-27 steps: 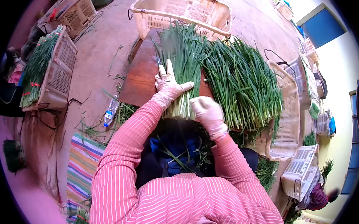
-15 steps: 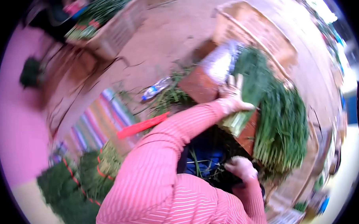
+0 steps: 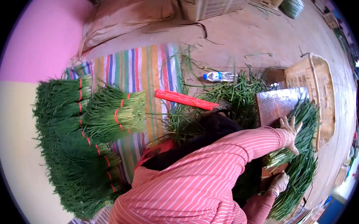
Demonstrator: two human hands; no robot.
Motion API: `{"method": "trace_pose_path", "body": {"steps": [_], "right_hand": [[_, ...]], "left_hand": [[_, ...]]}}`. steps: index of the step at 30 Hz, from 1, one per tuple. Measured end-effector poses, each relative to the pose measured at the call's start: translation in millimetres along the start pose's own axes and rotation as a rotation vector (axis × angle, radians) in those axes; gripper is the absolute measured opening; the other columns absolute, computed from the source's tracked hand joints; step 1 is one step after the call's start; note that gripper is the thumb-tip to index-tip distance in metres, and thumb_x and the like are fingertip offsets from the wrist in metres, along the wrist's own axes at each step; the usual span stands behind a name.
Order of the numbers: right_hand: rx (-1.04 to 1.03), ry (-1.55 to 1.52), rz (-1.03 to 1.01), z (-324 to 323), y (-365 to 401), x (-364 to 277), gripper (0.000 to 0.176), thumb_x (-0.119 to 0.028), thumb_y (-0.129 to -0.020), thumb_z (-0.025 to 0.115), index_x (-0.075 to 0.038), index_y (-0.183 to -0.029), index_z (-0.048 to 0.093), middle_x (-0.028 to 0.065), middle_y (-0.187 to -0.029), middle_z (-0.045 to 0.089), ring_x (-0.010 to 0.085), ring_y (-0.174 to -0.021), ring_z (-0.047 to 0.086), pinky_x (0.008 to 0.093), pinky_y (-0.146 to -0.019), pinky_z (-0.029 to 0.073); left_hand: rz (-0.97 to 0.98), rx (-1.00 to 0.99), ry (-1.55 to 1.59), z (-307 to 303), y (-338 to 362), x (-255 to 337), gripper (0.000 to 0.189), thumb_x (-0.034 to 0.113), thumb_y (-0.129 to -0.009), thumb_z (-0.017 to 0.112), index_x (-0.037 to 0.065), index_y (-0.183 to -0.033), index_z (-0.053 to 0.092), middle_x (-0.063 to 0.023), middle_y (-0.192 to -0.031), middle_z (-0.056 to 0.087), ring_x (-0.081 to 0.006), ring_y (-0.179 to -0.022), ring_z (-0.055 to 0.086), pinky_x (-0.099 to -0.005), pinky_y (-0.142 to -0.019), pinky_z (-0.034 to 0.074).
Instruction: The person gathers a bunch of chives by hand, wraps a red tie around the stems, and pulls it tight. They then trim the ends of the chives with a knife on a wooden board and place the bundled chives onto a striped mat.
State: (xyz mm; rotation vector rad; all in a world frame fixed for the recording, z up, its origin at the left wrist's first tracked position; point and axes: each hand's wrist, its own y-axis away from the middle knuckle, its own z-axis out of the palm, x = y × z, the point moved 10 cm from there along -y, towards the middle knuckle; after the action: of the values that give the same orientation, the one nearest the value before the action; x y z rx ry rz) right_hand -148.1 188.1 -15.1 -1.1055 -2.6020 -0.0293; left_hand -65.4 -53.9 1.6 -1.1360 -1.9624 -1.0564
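The loose bunch of long green chives (image 3: 306, 116) is pinned at the near edge of the brown wooden desk (image 3: 277, 104) by the gloved left hand (image 3: 289, 134). Its fingers are spread flat, seemingly so that the stalks are kept aligned. The gloved right hand (image 3: 279, 183) is set by the pale cut ends, and whether its fingers are closed cannot be told.

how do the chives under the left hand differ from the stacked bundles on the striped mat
The stacked bundles wear red bands; the chives under the left hand show none. The bundles lie piled on the striped mat; the chives lie on the wooden board, pressed by that hand. Both are long green stalks with pale ends.
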Motion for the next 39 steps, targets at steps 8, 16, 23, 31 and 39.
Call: {"method": "trace_pose_path", "body": {"steps": [8,16,23,31,39], "right_hand": [[-0.132,-0.420,-0.066,10.5,2.7,1.3,0.036,-0.016,-0.091,0.055,-0.007,-0.125,0.058,0.0145,-0.106,0.062,0.0287,-0.098,0.060,0.0351,-0.087,0.047],[-0.016,-0.721,0.145,-69.9,71.2,-12.8,0.025,-0.014,-0.095,0.055,-0.004,-0.116,0.065,0.0032,-0.099,0.067,0.0090,-0.082,0.060,0.0235,-0.073,0.049],[-0.273,-0.913,0.492,-9.3,128.0,27.0,0.022,-0.010,-0.093,0.057,-0.002,-0.111,0.066,0.0034,-0.098,0.069,0.0081,-0.078,0.060,0.0216,-0.071,0.049],[-0.369,-0.771,0.579,8.8,153.1,58.7,0.021,-0.013,-0.094,0.057,-0.003,-0.110,0.066,0.0008,-0.083,0.068,0.0037,-0.059,0.055,0.0168,-0.046,0.038],[-0.357,-0.706,0.487,-18.5,143.4,39.1,0.027,-0.016,-0.094,0.059,0.001,-0.113,0.064,0.0097,-0.098,0.069,0.0143,-0.080,0.063,0.0237,-0.068,0.048]], "left_hand": [[0.062,0.073,0.362,-56.0,31.5,-10.2,0.136,0.076,-0.061,0.067,0.005,-0.148,-0.011,-0.0303,-0.152,-0.005,-0.0476,-0.140,0.008,-0.0565,-0.113,0.014],[-0.104,1.178,0.239,-188.2,216.9,-309.3,0.024,0.029,-0.090,0.057,0.009,-0.095,0.067,-0.0117,-0.092,0.068,-0.0269,-0.084,0.065,-0.0375,-0.077,0.051],[-0.785,0.275,-0.359,-14.7,211.9,-531.7,0.054,0.016,-0.085,0.049,0.017,-0.138,0.040,-0.0085,-0.139,0.044,-0.0291,-0.128,0.043,-0.0427,-0.105,0.033],[-0.840,0.189,-0.654,20.7,189.0,-537.3,0.043,0.011,-0.092,0.040,0.015,-0.134,0.044,-0.0065,-0.108,0.061,-0.0264,-0.104,0.057,-0.0474,-0.090,0.038],[-0.603,0.289,-0.665,-16.2,208.8,-453.9,0.019,0.012,-0.082,0.052,0.013,-0.090,0.069,-0.0078,-0.095,0.061,-0.0264,-0.103,0.056,-0.0451,-0.097,0.033]]}}
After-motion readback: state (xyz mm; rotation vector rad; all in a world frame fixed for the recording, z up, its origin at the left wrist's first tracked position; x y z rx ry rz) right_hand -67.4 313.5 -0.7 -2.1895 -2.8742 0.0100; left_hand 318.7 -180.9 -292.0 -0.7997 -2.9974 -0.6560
